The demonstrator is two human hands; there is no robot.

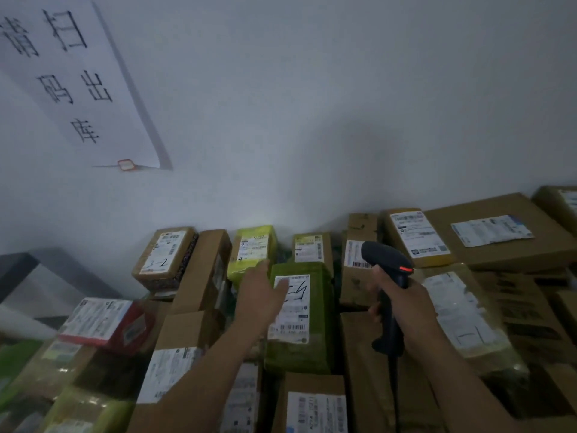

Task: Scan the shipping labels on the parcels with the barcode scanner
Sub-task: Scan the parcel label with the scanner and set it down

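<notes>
Head view: right grip (402, 303) wrapped round barcode scanner (388, 260) handle above the parcels; left grip (260, 289) spread, fingers touching the mid-pile green parcel (299, 354) at its label (292, 310) top, so best to steady parcel, keep fingers off lower barcode, tilt scanner down onto it.

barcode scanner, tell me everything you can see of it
The barcode scanner is a dark, pistol-shaped handheld unit, plastic by the look, with a rounded head and a long handle. A red light glows on its head. The right hand grips the handle and holds it upright above the parcels, head turned toward the wall.
</notes>
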